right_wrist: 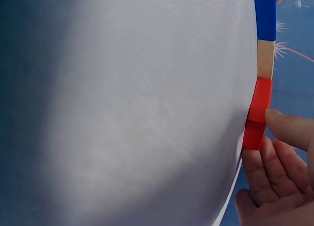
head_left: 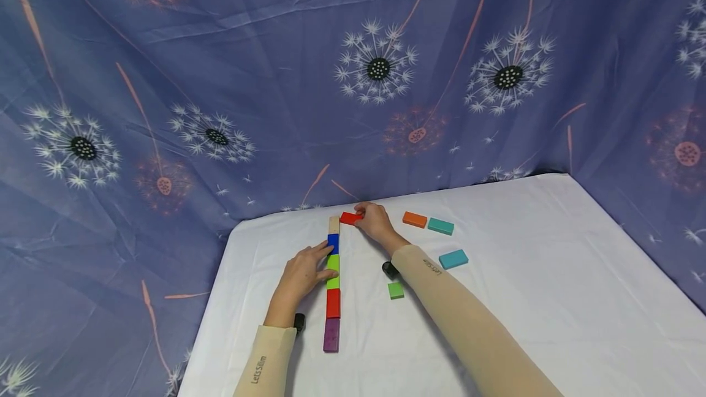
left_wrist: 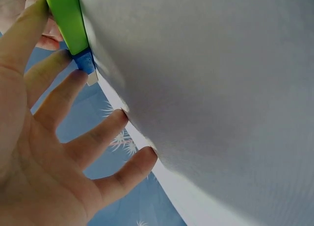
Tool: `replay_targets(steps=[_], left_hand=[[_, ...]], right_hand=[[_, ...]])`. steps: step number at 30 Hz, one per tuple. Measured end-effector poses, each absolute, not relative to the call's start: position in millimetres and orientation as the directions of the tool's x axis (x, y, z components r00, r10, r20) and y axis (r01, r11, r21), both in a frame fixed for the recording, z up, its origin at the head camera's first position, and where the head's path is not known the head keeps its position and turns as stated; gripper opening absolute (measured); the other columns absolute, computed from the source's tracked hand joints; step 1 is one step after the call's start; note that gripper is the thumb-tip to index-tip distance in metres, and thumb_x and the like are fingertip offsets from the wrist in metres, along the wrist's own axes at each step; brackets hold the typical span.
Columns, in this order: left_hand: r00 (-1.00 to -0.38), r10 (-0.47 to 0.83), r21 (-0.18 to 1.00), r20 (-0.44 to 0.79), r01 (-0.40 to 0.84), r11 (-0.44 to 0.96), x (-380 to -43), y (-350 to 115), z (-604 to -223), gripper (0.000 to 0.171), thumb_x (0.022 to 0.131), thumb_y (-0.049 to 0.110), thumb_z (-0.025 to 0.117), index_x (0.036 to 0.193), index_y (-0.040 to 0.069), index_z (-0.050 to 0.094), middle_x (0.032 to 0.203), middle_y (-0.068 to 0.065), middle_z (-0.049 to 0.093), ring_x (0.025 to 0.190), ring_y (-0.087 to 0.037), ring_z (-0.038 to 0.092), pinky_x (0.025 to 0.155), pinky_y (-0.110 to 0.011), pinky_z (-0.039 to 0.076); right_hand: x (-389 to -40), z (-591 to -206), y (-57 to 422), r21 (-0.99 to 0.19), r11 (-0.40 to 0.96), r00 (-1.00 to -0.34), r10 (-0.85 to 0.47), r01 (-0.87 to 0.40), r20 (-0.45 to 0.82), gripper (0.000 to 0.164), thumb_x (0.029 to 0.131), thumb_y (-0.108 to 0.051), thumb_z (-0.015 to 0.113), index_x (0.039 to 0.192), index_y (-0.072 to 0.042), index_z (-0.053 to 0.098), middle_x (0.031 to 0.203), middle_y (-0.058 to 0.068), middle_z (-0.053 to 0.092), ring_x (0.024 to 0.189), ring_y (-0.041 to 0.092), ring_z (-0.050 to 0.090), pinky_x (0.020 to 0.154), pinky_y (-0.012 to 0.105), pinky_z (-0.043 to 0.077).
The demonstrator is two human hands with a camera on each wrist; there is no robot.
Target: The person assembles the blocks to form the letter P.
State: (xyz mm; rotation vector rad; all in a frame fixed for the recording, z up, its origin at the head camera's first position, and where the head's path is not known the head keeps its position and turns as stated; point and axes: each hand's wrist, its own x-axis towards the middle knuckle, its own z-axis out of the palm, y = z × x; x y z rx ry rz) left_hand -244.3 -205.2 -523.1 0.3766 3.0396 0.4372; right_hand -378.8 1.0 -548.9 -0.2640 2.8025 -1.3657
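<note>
A straight row of wooden blocks runs along the table: purple block [head_left: 331, 335], red block [head_left: 333, 303], green [head_left: 333, 280], blue block [head_left: 333, 242] and a plain wood block [head_left: 334, 225] at the far end. My left hand [head_left: 302, 270] rests beside the row, its fingers spread; the thumb touches the green part [left_wrist: 68, 22] and fingertips touch the blue block [left_wrist: 84, 62]. With thumb and fingers, my right hand [head_left: 376, 223] pinches another red block [head_left: 350, 219], set crosswise at the far end. In the right wrist view this red block [right_wrist: 257, 113] meets the plain block [right_wrist: 265, 59].
To the right lie an orange block [head_left: 415, 219], a teal block [head_left: 440, 226] beside it, and a blue-teal block [head_left: 453, 259] nearer. A small green block [head_left: 395, 290] lies near the right forearm. A patterned blue curtain [head_left: 287, 109] hangs behind the white-covered table [head_left: 529, 274].
</note>
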Motion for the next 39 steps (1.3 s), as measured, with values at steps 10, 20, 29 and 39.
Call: replay_targets(steps=[10,20,29,39], left_hand=[[-0.971,0.239,0.297,-0.033,0.219,0.929,-242,-207,-523,0.073,0.088,0.048,0.083,0.151,0.019,0.061,0.163,-0.003,0.054,0.145,-0.042,0.055,0.111,-0.067,0.049],[-0.963,0.27,0.344,0.019,0.259,0.902,-237,-214,-521,0.071,0.089,0.041,0.084,0.15,0.014,0.062,0.161,-0.006,0.056,0.144,-0.04,0.057,0.115,-0.062,0.049],[-0.961,0.273,0.372,0.029,0.264,0.89,-232,-215,-524,0.07,0.088,0.041,0.085,0.149,0.014,0.064,0.159,-0.006,0.058,0.143,-0.044,0.056,0.115,-0.064,0.047],[-0.96,0.277,0.366,0.041,0.272,0.89,-229,-210,-524,0.07,0.087,0.042,0.086,0.148,0.014,0.065,0.158,-0.006,0.059,0.142,-0.041,0.058,0.115,-0.062,0.049]], right_hand=[[-374,-537,28,-0.865,0.491,-0.992,-0.109,-0.103,0.056,0.042,0.094,-0.01,0.079,0.135,-0.004,0.071,0.123,0.012,0.075,0.117,0.029,0.07,0.104,0.043,0.058],[-369,-523,99,-0.833,0.541,-0.992,-0.088,-0.12,0.086,0.048,0.098,-0.018,0.077,0.142,-0.004,0.065,0.132,0.015,0.072,0.122,0.034,0.067,0.107,0.051,0.055],[-366,-526,149,-0.818,0.572,-0.997,-0.081,-0.056,0.011,0.052,0.097,-0.02,0.076,0.144,-0.003,0.063,0.138,0.019,0.069,0.13,0.038,0.063,0.111,0.054,0.052],[-355,-535,163,-0.744,0.668,-0.993,-0.111,-0.038,-0.049,0.047,0.096,-0.015,0.076,0.139,0.0,0.065,0.13,0.019,0.073,0.121,0.036,0.067,0.103,0.047,0.056]])
